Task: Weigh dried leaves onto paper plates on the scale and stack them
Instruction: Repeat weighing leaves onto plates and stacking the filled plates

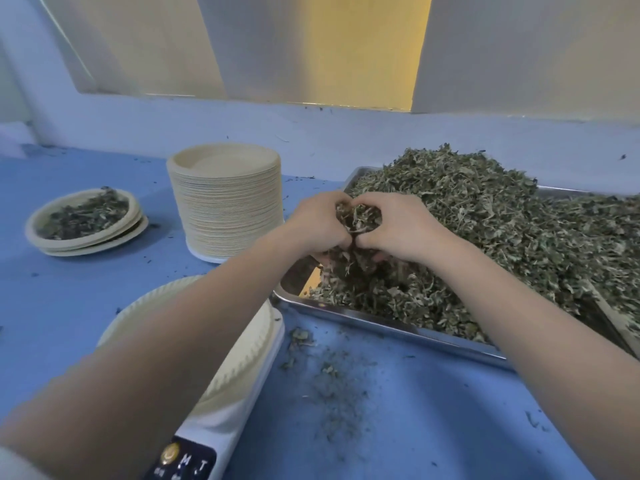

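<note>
Both hands meet over the near left corner of the metal tray (398,329); the left hand (317,225) and right hand (403,226) curl together round one clump of dried leaves (358,214), knuckles touching; the heaped leaf pile (485,230) fills the tray to the right; an empty paper plate (242,351) sits on the scale (221,431) at near left; filled plates (86,221) lie stacked far left, beside a tall stack of blank plates (227,202).

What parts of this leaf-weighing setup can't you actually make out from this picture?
- Scale reading: head view, display cut off by the bottom edge and the left forearm.
- Plate on the scale: its middle is behind that forearm, so its contents are unknown.
- Metal tray: right end cut off by the frame edge.
- Filled plates: count too small to tell.
</note>
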### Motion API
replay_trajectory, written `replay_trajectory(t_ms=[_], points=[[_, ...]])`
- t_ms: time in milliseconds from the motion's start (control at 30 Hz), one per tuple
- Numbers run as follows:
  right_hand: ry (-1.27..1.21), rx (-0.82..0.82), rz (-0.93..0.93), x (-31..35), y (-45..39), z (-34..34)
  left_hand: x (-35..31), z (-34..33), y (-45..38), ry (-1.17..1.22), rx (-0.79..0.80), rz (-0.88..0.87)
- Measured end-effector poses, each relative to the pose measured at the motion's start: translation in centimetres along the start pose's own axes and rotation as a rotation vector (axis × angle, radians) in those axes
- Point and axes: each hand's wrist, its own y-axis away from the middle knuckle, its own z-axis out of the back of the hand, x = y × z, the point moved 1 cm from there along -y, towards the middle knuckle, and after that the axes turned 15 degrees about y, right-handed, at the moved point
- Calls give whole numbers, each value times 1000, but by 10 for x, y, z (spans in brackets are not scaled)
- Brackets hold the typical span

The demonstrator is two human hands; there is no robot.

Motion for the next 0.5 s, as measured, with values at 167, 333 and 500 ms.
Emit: replay_trajectory(t_ms=[167, 333, 500], points=[[-53, -73, 63, 38, 0, 12, -10, 34, 23, 36, -166, -138], [-131, -60, 180, 87, 5, 10, -10, 81, 58, -27, -240, -113], [-275, 85, 276, 136, 18, -15, 8, 125, 102, -22, -182, 84]])
